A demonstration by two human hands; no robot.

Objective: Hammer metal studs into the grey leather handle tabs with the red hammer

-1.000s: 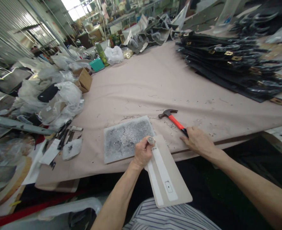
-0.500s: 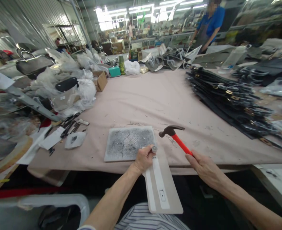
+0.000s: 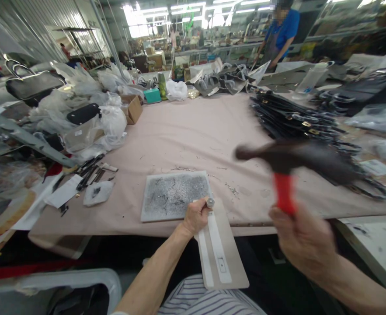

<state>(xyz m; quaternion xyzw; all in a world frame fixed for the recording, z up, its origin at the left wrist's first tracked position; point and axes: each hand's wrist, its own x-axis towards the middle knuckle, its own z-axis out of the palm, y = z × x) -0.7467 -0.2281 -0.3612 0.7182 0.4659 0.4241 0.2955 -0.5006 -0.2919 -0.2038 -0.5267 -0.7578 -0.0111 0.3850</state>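
Observation:
My left hand [image 3: 195,217] is closed round a small metal punch [image 3: 210,202], held upright on the near end of a beige panel [image 3: 228,258] with white strips. The panel hangs over the table's front edge onto my lap. Beside the punch lies a grey pitted pad [image 3: 175,194]. My right hand [image 3: 302,241] grips the red handle of a hammer [image 3: 283,168], raised high to the right of the panel; the dark hammer head is smeared by motion.
The pink table [image 3: 206,131] carries a stack of black bag parts [image 3: 311,124] at the right. Plastic bags [image 3: 91,127], a cardboard box [image 3: 133,109] and small tools [image 3: 89,173] crowd the left. A person in blue [image 3: 279,33] stands at the far end.
My right hand picked the hammer up from the table and swung it up high toward the camera. My left hand has kept the punch on the panel.

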